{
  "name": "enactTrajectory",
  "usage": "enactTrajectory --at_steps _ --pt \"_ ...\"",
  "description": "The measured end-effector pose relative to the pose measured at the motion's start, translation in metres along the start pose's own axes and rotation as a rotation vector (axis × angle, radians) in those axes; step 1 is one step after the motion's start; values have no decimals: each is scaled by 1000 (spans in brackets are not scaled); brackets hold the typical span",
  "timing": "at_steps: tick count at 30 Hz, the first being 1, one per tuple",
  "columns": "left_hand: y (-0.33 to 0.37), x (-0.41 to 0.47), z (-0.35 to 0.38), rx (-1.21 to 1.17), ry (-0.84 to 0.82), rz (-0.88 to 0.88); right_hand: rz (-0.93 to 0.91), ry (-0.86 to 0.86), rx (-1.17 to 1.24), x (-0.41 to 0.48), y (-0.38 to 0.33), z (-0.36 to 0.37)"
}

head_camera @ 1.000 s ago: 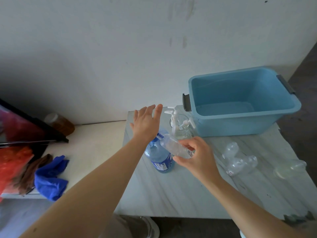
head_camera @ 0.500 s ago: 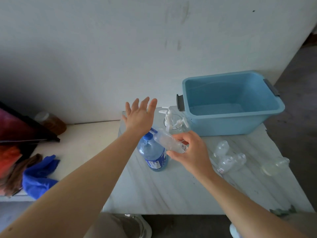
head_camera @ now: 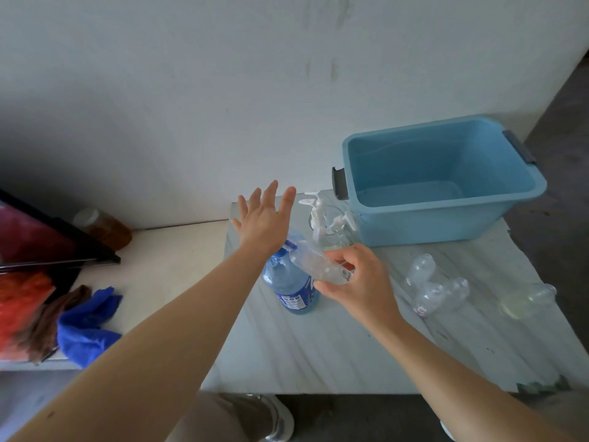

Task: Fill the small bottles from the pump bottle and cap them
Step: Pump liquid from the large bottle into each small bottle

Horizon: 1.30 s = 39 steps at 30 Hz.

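My right hand (head_camera: 357,279) grips a small clear bottle (head_camera: 314,264), tilted with its blue-tipped neck pointing left over a blue water bottle (head_camera: 291,287) that stands on the table. My left hand (head_camera: 263,218) hovers flat with straight, spread fingers above and behind the water bottle, holding nothing. A clear pump bottle (head_camera: 331,232) with a white pump head stands just behind, beside a second white pump. Three small clear bottles (head_camera: 433,285) lie in a cluster to the right, and another small bottle (head_camera: 526,299) lies further right.
A blue plastic tub (head_camera: 446,224) with grey handles sits at the table's back right, against the wall. On a lower white shelf to the left lie a blue cloth (head_camera: 84,323), a brown jar (head_camera: 103,226) and a dark-framed red object (head_camera: 35,250). The grey table (head_camera: 318,352) ends near my legs.
My left hand has spread and risen slightly above the water bottle. The right hand keeps the small bottle in nearly the same place. The camera view shifted a little.
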<state>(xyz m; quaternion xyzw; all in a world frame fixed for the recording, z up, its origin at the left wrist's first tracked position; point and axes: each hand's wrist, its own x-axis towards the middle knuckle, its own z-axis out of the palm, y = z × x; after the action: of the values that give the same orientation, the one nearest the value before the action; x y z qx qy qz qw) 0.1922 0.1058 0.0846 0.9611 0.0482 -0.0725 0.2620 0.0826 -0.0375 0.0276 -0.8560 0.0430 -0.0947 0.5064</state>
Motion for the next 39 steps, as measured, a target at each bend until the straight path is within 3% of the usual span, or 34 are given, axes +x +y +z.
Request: enactTrajectory --at_steps 20,39 --pt "7 0 -9 27 39 42 -12 32 -19 1 -5 -3" --pt "10 3 -19 63 -28 116 -60 53 -38 5 -10 -7"
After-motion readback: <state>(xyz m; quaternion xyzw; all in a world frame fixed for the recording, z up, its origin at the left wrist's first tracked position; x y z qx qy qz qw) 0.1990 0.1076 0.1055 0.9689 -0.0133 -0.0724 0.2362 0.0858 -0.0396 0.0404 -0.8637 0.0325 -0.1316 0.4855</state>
